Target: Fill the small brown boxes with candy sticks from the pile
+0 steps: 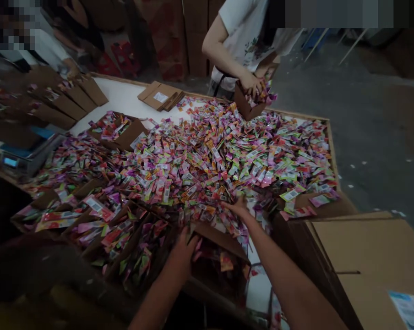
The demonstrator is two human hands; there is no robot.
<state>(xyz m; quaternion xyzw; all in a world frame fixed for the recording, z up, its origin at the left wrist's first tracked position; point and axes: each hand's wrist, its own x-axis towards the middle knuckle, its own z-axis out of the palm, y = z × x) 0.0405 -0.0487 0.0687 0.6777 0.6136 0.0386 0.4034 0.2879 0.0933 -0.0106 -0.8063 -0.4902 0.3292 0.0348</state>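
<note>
The left hand (183, 251) grips the rim of a box (216, 256) just below the packet pile (214, 156), while the right hand (239, 207), fingers spread on the pile's near edge, should rake packets straight into the steadied box.

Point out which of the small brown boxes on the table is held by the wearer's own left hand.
The open box at the near edge, its rim gripped by the left hand; the other boxes sit farther left or across the table.
</note>
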